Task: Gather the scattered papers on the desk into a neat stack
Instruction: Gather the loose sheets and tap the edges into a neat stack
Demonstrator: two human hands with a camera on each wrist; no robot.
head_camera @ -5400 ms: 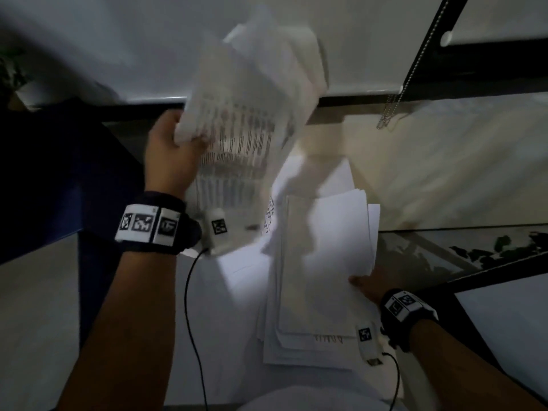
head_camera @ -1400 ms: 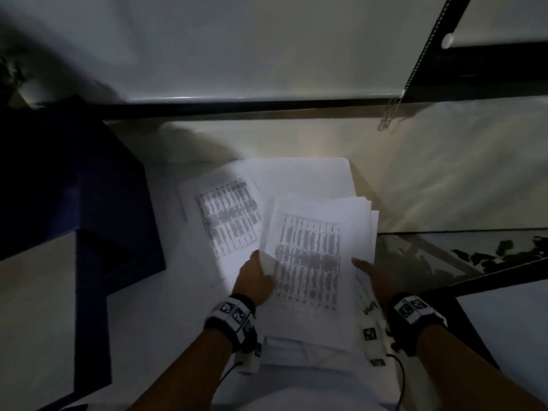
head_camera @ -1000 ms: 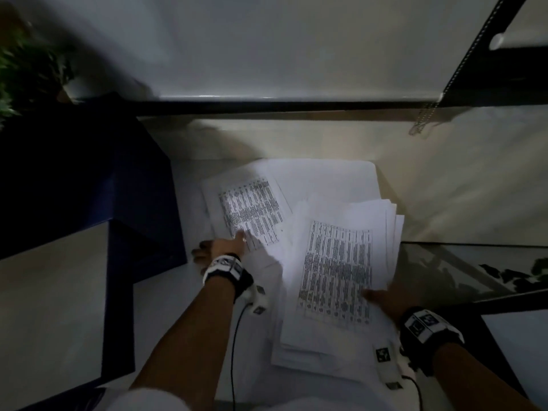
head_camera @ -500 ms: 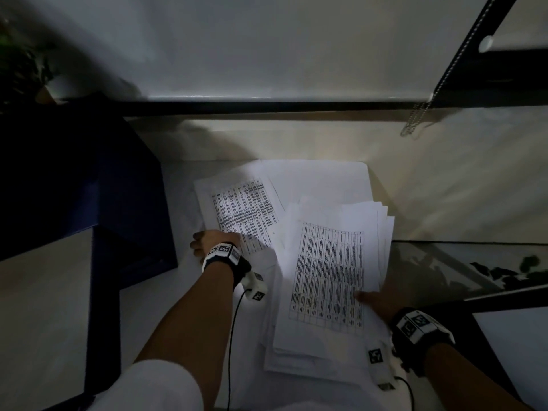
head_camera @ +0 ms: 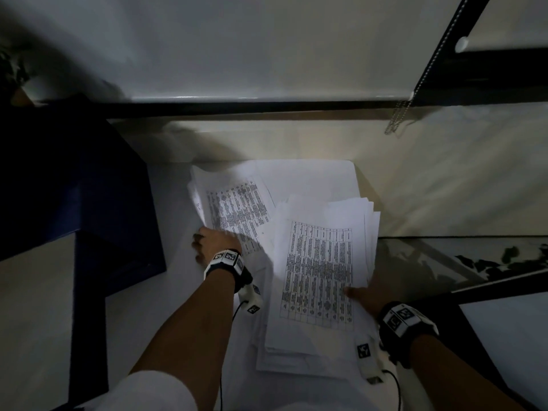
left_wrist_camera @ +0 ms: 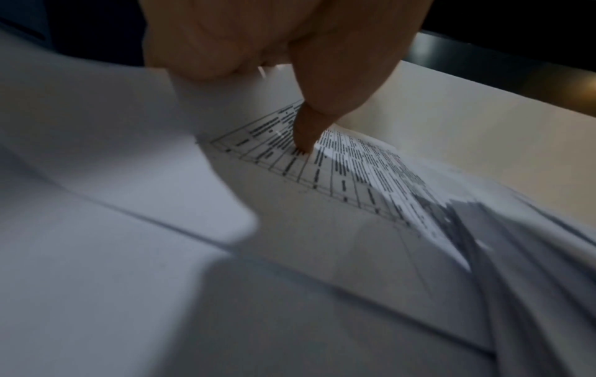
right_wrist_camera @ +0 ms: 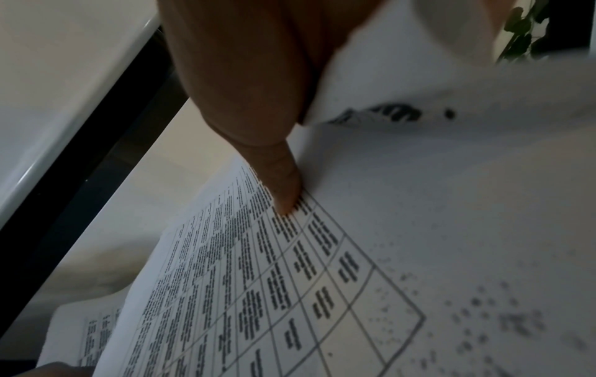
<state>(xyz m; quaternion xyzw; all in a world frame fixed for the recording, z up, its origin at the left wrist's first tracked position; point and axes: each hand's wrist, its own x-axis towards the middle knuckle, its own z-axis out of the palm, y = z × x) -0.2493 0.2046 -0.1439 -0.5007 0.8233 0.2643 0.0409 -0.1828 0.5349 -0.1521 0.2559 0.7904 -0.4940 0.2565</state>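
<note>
Papers lie split: your right hand [head_camera: 366, 293] pinches the fanned stack [head_camera: 318, 277], your left hand [head_camera: 215, 243] pinches a loose sheet [head_camera: 234, 209] left of the stack, and hasty dragging risks creasing it.

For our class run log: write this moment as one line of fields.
stage: gathering | left hand: pinches loose printed sheet | right hand: holds paper stack | stack: uneven

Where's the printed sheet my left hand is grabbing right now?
In the head view the loose printed sheet lies left of the main paper pile, beside the dark blue box; the left hand grips its near corner.
</note>
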